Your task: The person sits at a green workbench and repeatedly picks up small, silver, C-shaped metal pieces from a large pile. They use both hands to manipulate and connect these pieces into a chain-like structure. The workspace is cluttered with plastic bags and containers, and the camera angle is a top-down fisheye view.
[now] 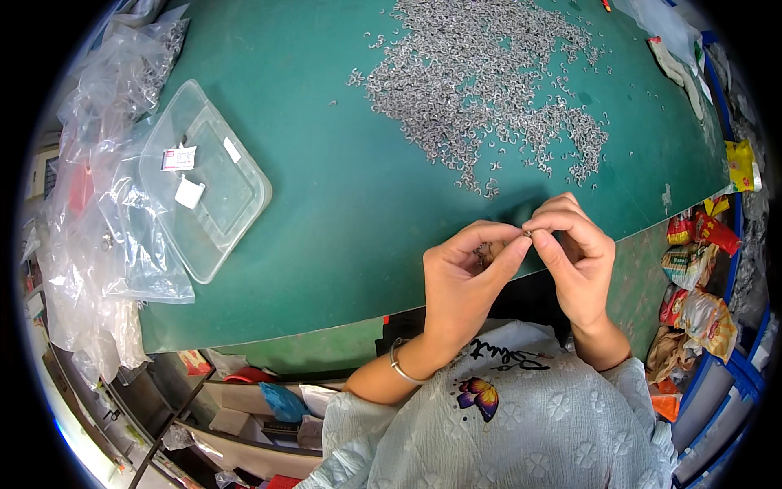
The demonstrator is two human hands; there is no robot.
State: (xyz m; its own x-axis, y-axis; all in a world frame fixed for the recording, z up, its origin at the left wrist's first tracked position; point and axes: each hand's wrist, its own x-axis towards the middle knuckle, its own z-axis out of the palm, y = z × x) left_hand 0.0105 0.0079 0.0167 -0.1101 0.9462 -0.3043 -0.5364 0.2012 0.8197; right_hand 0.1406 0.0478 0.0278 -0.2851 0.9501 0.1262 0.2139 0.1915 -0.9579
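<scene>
My left hand [468, 273] and my right hand [580, 261] meet at the near edge of the green table. Between their thumbs and index fingertips they pinch a tiny metal piece [528, 234], too small to make out fully. More small metal pieces [485, 254] show in the curled fingers of my left hand. Beyond my hands a wide heap of small grey C-shaped metal parts [456, 90] is spread over the green tabletop [318, 204], with loose ones scattered round its edges.
A clear plastic lid or shallow tray [259, 191] lies at the left, holding two small white items. Crumpled clear plastic bags [90, 212] cover the table's left end. On the right, a pale glove-like item [676, 73] lies near the edge, and coloured packets [705, 318] stand beside a blue frame.
</scene>
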